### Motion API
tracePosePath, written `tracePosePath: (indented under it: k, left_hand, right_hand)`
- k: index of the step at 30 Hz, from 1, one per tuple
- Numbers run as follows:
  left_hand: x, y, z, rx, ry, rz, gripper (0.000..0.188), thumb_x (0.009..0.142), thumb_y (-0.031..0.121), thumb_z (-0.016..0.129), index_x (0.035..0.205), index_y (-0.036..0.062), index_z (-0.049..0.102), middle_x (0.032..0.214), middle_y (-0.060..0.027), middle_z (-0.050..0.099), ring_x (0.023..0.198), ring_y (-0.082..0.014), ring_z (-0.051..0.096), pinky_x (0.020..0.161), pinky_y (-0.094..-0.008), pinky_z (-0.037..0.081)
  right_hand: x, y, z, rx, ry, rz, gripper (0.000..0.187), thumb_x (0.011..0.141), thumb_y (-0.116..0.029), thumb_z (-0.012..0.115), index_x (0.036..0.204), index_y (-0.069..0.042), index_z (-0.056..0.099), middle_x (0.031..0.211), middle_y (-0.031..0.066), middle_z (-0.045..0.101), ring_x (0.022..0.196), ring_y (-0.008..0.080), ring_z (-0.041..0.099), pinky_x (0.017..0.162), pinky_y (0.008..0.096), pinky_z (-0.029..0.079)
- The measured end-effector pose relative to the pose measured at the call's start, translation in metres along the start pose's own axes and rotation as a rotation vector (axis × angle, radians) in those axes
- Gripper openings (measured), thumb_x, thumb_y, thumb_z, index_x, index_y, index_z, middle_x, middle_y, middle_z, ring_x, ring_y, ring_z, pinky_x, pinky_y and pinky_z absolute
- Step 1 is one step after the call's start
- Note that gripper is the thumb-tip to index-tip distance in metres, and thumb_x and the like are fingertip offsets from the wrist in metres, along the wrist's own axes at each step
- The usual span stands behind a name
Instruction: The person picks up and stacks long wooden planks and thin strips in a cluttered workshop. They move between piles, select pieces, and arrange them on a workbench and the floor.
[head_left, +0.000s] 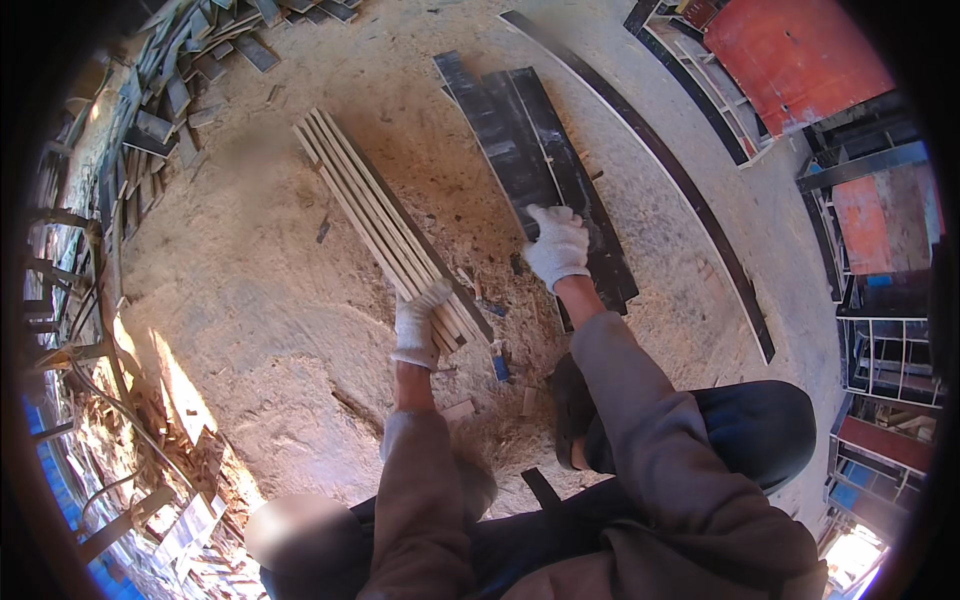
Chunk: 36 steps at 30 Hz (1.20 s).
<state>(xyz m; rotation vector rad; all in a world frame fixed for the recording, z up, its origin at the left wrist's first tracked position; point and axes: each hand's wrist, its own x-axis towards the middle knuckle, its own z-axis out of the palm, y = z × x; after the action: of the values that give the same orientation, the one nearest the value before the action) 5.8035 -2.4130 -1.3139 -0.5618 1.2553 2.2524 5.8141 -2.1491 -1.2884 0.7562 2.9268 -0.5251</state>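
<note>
My left hand, in a pale work glove, is closed around the near end of a stack of narrow wooden boards. The boards stand on edge side by side, their pale edges facing up and a dark face on the right side. To the right, several black-faced boards lie overlapping on the ground. My right hand, also gloved, has its fingers closed at the middle of one black board. How far the fingers reach under it is hidden.
Sawdust covers the ground. A long dark strip lies to the right. Scrap boards are heaped at the far left, and red panels stand at the far right. A small blue piece lies near my feet.
</note>
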Motion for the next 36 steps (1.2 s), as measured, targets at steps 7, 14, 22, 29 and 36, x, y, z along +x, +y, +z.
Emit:
tracePosePath:
  k: [7,14,22,29,36]
  left_hand:
    - [0.000,0.025,-0.009,0.041,-0.016,0.110,0.060,0.082,-0.002,0.084,0.135,0.0023,0.056,0.109,-0.0101,0.072,0.096,-0.0223,0.074,0.084,-0.0350,0.065]
    - [-0.009,0.028,0.004,0.002,-0.054,0.039,0.063,0.090,0.016,0.083,0.142,0.0050,0.051,0.116,-0.0092,0.071,0.098,-0.0219,0.073,0.083,-0.0363,0.065]
    - [-0.008,0.028,0.006,-0.002,-0.039,0.022,0.050,0.099,0.011,0.071,0.143,0.0050,0.048,0.123,-0.0130,0.068,0.105,-0.0243,0.071,0.085,-0.0369,0.063]
    - [0.003,0.037,0.001,0.059,-0.076,0.016,0.039,0.106,0.024,0.064,0.137,0.0011,0.060,0.121,-0.0101,0.072,0.105,-0.0215,0.073,0.091,-0.0347,0.063]
    - [0.001,0.045,0.009,0.043,-0.122,-0.001,0.041,0.105,0.029,0.063,0.136,0.0022,0.061,0.120,-0.0109,0.073,0.104,-0.0204,0.074,0.090,-0.0342,0.063]
  right_hand:
    - [-0.037,-0.051,0.004,1.061,-0.349,-0.038,0.068,0.079,-0.018,0.090,0.140,-0.002,0.065,0.140,0.0196,0.065,0.127,0.0252,0.063,0.108,0.0387,0.052]
    - [-0.046,-0.071,0.035,1.108,-0.458,-0.122,0.069,0.085,-0.027,0.089,0.143,-0.004,0.062,0.127,0.0187,0.070,0.119,0.0237,0.067,0.102,0.0352,0.052]
    - [-0.037,-0.085,0.035,1.115,-0.618,-0.233,0.094,0.085,-0.025,0.088,0.163,-0.009,0.037,0.153,0.0179,0.055,0.131,0.0260,0.059,0.110,0.0371,0.047]
    - [-0.031,-0.092,0.013,1.213,-0.765,-0.165,0.097,0.084,-0.031,0.088,0.164,-0.011,0.037,0.146,0.0140,0.059,0.125,0.0240,0.062,0.104,0.0355,0.051]
    - [-0.026,-0.088,0.009,1.203,-0.704,-0.196,0.098,0.084,-0.036,0.089,0.163,-0.009,0.038,0.153,0.0122,0.056,0.130,0.0253,0.062,0.106,0.0364,0.053]
